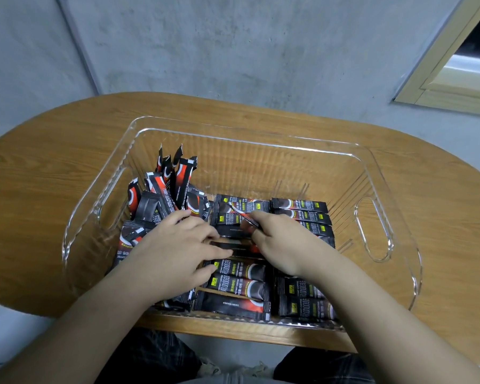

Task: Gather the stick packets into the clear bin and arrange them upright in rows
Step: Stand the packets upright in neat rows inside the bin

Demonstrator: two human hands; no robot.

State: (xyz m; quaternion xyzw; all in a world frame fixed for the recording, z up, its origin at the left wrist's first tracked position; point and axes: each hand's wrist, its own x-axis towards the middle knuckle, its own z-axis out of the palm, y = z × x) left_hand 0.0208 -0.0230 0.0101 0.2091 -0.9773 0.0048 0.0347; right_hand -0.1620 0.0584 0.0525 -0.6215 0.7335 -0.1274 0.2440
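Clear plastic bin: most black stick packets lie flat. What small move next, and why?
Probably lift the flat black stick packet between the hands and stand it by the upright packets at the clear plastic bin's left. The right hand already pinches there; the left hand rests flat.

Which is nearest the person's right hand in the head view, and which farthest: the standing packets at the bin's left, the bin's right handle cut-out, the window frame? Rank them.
From the right hand:
1. Standing packets, to the hand's upper left.
2. Handle cut-out, in the bin's right wall; close to the packets, roughly tied.
3. Window frame, upper right, clearly farthest.
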